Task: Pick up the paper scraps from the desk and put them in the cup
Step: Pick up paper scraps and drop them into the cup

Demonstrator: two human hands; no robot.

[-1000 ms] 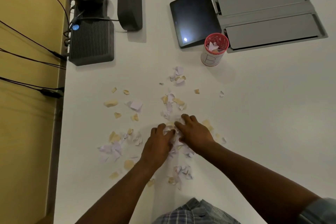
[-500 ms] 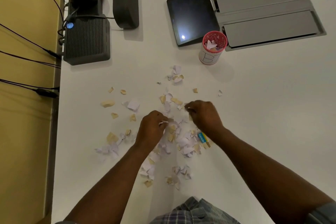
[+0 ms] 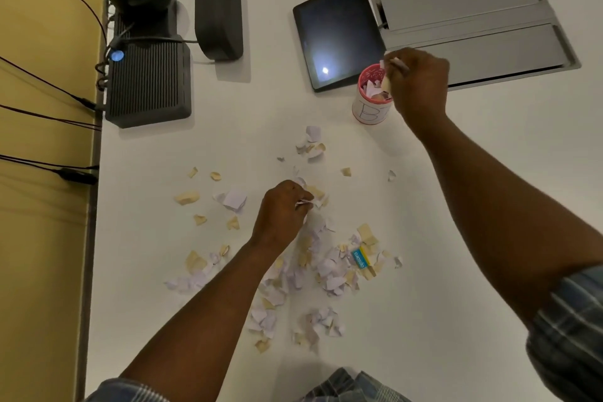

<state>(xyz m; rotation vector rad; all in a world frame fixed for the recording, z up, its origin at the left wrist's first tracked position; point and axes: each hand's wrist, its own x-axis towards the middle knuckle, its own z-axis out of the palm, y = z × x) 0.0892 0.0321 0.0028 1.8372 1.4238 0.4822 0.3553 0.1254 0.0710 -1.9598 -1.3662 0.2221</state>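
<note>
Holding our right hand (image 3: 416, 88) over the cup (image 3: 370, 108), we pinch a few paper scraps (image 3: 326, 268); our left hand (image 3: 282, 215) is clenched on more from the pile strewn across the white worktop (image 3: 424, 320), cup already partly filled.

White counter (image 3: 440, 206) carries torn white and tan paper scraps (image 3: 326, 268) around the left grip (image 3: 282, 210); red-rimmed white cup (image 3: 370, 108) beside the right grip (image 3: 416, 85).
</note>
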